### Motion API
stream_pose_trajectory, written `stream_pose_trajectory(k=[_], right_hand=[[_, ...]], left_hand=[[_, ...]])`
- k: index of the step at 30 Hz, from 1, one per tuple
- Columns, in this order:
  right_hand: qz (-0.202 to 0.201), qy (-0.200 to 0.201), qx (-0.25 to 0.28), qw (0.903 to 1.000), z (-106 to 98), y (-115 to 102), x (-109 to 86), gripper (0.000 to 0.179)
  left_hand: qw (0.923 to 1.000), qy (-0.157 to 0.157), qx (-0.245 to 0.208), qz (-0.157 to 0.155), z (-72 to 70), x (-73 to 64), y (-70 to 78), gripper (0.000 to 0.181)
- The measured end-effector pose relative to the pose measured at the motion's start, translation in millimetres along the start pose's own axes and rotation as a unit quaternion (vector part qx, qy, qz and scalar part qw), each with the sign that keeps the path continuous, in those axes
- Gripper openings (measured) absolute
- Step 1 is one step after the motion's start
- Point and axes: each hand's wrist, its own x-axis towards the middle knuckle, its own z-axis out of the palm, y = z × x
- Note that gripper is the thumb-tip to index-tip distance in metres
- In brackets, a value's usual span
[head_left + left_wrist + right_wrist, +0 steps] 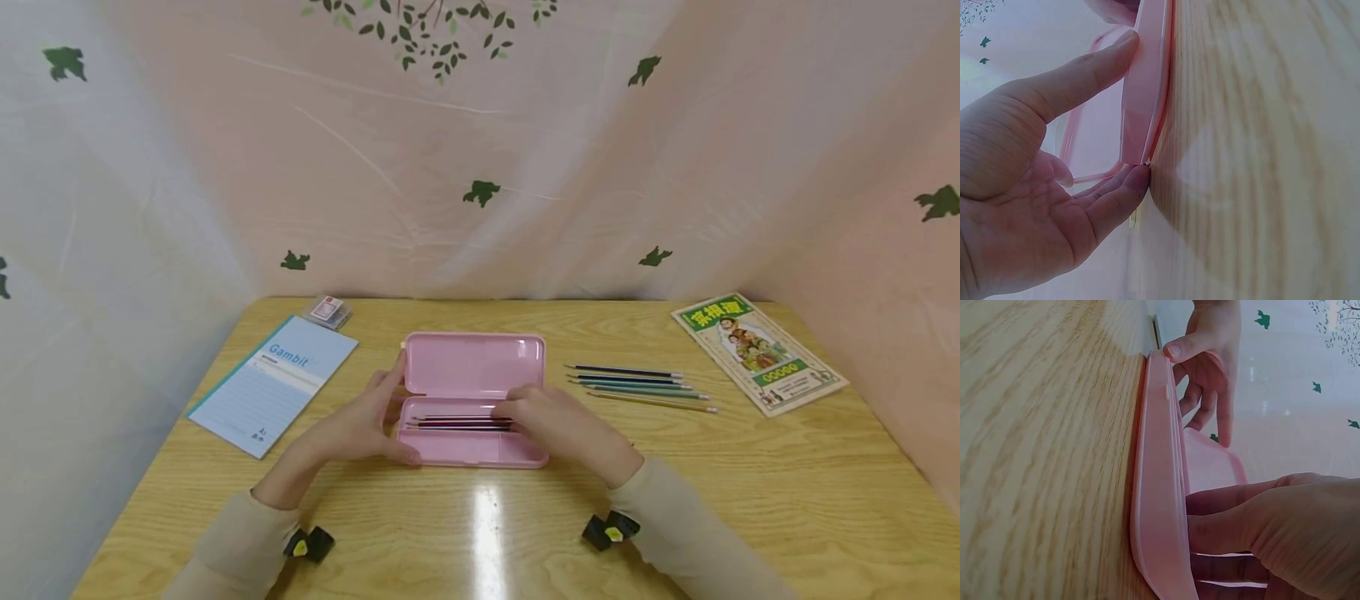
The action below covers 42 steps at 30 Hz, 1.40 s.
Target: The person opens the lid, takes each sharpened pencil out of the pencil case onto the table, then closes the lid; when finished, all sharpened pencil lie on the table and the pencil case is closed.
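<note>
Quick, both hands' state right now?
Left hand: holding the case at its left end.
Right hand: at the pencils inside; whether it's gripping them cannot be told.

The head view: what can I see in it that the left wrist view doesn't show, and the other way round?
Only the head view shows dark pencils inside the pink pencil case, the loose pencils, the Gambit notebook, the small transparent box and the illustrated booklet.

Only the left wrist view shows the palm of the left grip and, up close, the case's outer end wall.

Both share that grip, the open case, the wooden table and the bird-printed curtain.
</note>
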Motion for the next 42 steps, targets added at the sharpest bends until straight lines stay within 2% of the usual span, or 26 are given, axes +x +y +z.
stream_pose_trajectory(k=[6, 14, 28, 35, 42], right_hand=[[0.012, -0.002, -0.008, 0.9999, 2, 0, 1.1, 0.026], [0.032, -0.007, 0.023, 0.9992, 2, 0, 0.0, 0.023], [0.007, 0.004, 0.008, 0.9999, 1, 1, -0.5, 0.021], [0.01, 0.001, 0.011, 0.9999, -4, 2, -1.8, 0.023], [0.001, 0.019, 0.042, 0.9989, -16, 9, -8.1, 0.025]], left_hand=[[1.0, -0.001, -0.003, 0.007, -0.3, 0.1, 0.2, 0.14], [0.9999, -0.003, -0.011, 0.013, 0.1, 0.9, -0.9, 0.139], [0.9999, -0.003, -0.007, 0.008, -0.5, 1.0, -1.0, 0.14], [1.0, -0.002, 0.0, -0.004, -1.2, 1.1, -0.9, 0.14], [0.9999, -0.002, 0.005, -0.012, -1.3, 1.2, -0.3, 0.142]])
